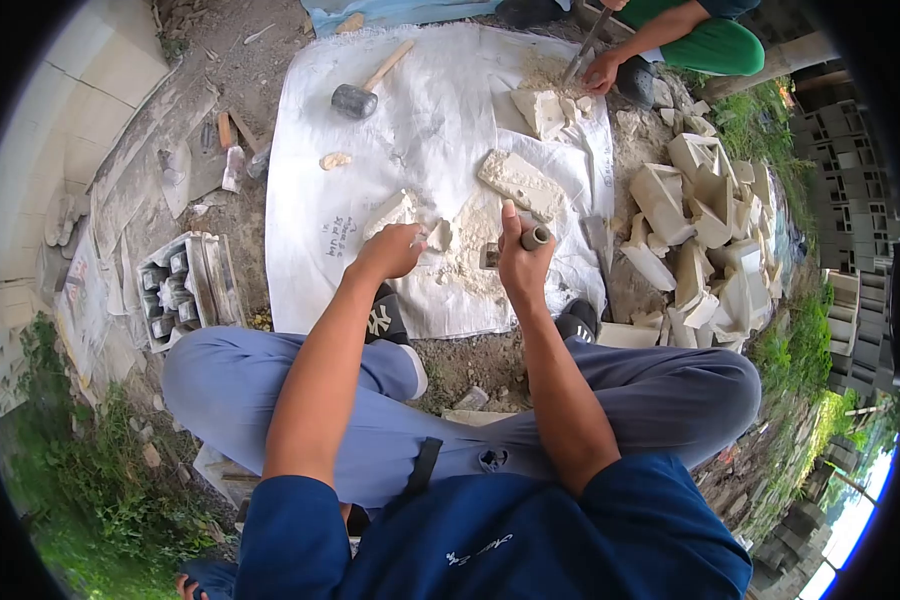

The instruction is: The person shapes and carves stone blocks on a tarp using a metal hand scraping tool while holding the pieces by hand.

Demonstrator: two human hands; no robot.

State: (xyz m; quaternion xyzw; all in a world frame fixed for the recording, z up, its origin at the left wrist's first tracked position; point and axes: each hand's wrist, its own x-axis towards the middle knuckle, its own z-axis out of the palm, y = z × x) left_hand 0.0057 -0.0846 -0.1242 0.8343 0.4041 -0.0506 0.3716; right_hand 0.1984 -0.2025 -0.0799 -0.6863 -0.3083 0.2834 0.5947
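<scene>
My left hand (398,250) is closed at the edge of a broken cream-coloured chunk (392,212), which looks like plaster or light block. A smaller curved fragment (440,235) lies just right of its fingers. In my right hand (525,262) is a metal tool with a hollow tubular handle (537,237); the fingers wrap round it with the thumb stretched along the top. A flat dark metal part (489,257) shows to the left of that fist, low over pale crumbs (465,262). Beyond the right hand lies a long rough slab (522,184).
A rubber mallet (355,100) lies on the white sheet (305,150). A co-worker's hand (600,73) is at the far right, near a metal bar (582,55). Broken block pieces (710,215) are heaped on the right. A compartmented mould (175,290) stands on the left.
</scene>
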